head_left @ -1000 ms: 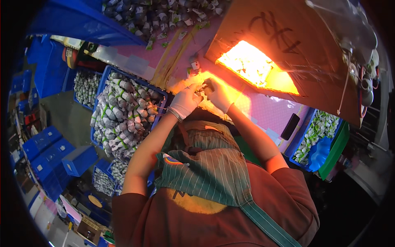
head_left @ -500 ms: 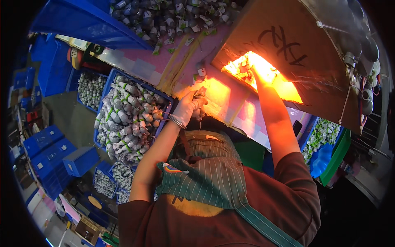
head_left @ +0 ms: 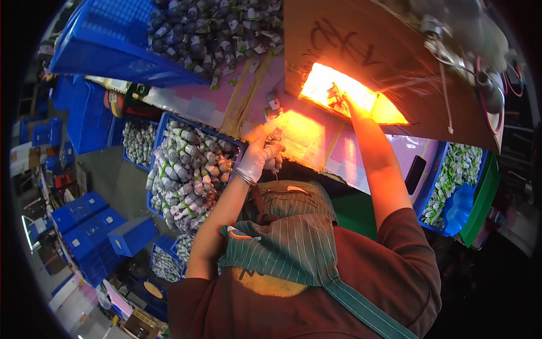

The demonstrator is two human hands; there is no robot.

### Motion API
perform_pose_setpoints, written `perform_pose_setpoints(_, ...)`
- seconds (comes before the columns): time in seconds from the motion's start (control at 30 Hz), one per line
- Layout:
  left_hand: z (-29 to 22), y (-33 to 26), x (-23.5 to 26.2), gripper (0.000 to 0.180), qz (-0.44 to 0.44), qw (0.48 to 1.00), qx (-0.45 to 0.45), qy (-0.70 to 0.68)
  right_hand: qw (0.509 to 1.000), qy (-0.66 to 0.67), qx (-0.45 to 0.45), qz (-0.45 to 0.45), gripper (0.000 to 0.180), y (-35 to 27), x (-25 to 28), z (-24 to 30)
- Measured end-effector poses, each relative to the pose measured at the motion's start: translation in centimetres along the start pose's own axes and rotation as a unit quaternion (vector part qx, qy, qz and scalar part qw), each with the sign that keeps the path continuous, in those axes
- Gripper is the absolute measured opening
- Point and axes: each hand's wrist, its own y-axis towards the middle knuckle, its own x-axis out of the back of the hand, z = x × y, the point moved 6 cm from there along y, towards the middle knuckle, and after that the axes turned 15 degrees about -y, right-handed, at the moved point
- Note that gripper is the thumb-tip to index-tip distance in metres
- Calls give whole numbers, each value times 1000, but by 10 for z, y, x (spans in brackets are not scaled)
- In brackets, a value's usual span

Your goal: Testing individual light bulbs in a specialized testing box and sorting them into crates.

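Observation:
My left hand [head_left: 258,157], in a pale glove, is closed around small grey rounded parts [head_left: 274,164] at the table's near edge. A thin wire hangs below them. Just beyond lies another grey-and-white part [head_left: 274,104] on the pink tabletop [head_left: 221,101]. My right hand [head_left: 345,101] reaches into the glowing opening of a large cardboard box [head_left: 389,73]. Its fingers look pinched around something small and dark, but the glare hides what it is. Orange light from the opening falls on the tabletop between my hands.
Blue crates heaped with grey-and-white parts stand at the left, the nearest one [head_left: 151,186] beside my left forearm. More parts are piled [head_left: 217,34] at the far side. A dark phone-like slab [head_left: 415,174] and a blue crate [head_left: 424,206] lie right of my right arm.
The view has shifted, so the crates and box appear in different places. My right hand stays in the opening, where its fingers now show a little more. My left hand still holds its parts.

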Motion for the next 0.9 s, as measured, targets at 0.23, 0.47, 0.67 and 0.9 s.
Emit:
perform_pose_setpoints(0.23,4,10,-21,29,25,999,12,45,996,46,-11,-78,16,-26,-7,-1)
perform_pose_setpoints(0.47,6,16,-35,34,51,997,17,63,913,406,-33,-33,22,-99,-95,53)
perform_pose_setpoints(0.67,9,18,-53,36,71,992,45,94,932,335,-92,-105,16,-108,-94,59)
perform_pose_setpoints(0.9,14,23,-54,31,63,987,1,146,910,378,-99,-138,21,-109,-107,48)
